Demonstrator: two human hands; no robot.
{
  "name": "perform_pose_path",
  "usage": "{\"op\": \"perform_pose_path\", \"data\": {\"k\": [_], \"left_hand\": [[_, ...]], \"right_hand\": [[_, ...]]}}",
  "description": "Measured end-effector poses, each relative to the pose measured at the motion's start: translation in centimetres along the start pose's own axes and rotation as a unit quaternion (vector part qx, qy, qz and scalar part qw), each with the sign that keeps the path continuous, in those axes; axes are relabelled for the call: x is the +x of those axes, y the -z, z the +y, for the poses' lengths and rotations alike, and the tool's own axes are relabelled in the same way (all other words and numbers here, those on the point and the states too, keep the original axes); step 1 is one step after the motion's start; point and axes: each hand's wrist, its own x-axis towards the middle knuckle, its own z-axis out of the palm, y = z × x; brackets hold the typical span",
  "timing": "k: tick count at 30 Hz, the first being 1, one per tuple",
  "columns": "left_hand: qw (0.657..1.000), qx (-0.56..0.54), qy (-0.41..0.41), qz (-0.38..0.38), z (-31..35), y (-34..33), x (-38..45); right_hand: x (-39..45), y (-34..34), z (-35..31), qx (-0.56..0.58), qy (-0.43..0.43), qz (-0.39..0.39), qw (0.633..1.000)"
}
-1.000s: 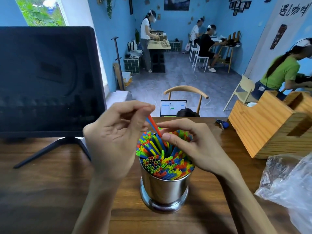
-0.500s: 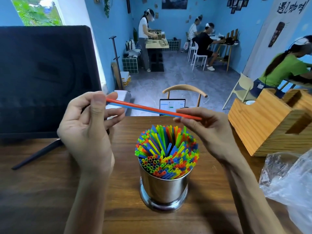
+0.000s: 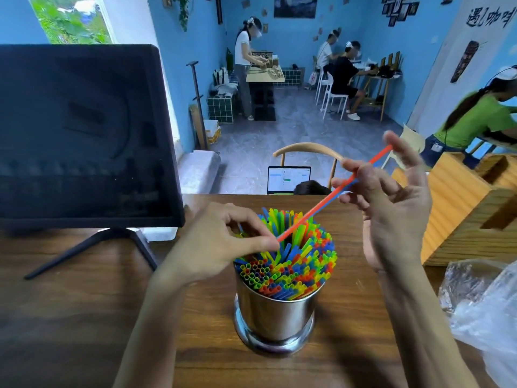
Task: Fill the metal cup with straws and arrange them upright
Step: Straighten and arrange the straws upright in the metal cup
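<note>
We see a shiny cylindrical metal cup [image 3: 275,317] standing on the brown wooden table [image 3: 70,317], packed to the rim with upright plastic straws [image 3: 288,264] in green, yellow, blue and orange. Above the cup, a long orange straw [image 3: 330,198] with a blue straw just behind it slants from lower left to upper right; our left hand [image 3: 221,247] pinches their lower end over the cup's left side, while our right hand [image 3: 389,203], up and right of the cup, holds the upper part between thumb and fingers, its other fingers spread

Bright daylight enters from the window [image 3: 72,21] at upper left; edges bend strongly, and the raised right hand [image 3: 391,203] is slightly blurred.
</note>
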Motion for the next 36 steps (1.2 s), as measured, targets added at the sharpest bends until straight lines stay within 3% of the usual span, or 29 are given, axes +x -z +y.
{"op": "perform_pose_path", "data": {"k": [4,7,9,13,16,18,24,29,36], "left_hand": [[0.998,0.055,-0.031,-0.025,-0.3,-0.4,0.3],[0.997,0.024,-0.051,0.051,-0.1,-0.9,0.3],[0.992,0.025,-0.068,0.104,0.1,-1.1,0.4],[0.984,0.015,-0.066,0.167,-0.4,-1.3,0.8],[0.983,0.007,-0.054,0.175,-0.6,-1.5,0.9],[0.984,0.010,-0.047,0.170,-0.6,-1.6,1.0],[0.987,0.023,-0.047,0.151,-0.3,-1.8,1.0],[0.988,0.046,-0.064,0.135,0.2,-1.6,0.8],[0.989,0.084,-0.102,0.073,0.1,-1.9,0.6]], "right_hand": [[-0.8,-0.3,0.7,-0.140,0.081,-0.083,0.983],[-1.0,0.0,1.6,-0.339,0.052,-0.204,0.917],[-1.1,0.0,2.1,-0.371,0.008,-0.268,0.889],[-0.8,-0.3,2.2,-0.333,-0.063,-0.189,0.921],[-0.4,0.1,2.6,-0.419,-0.143,-0.214,0.870],[-0.3,0.1,2.7,-0.410,-0.171,-0.215,0.870],[-0.5,-0.1,2.3,-0.376,-0.145,-0.203,0.893],[-1.1,-0.6,1.2,-0.345,-0.024,-0.174,0.922],[-2.1,-1.4,1.4,-0.315,0.044,-0.198,0.927]]}}
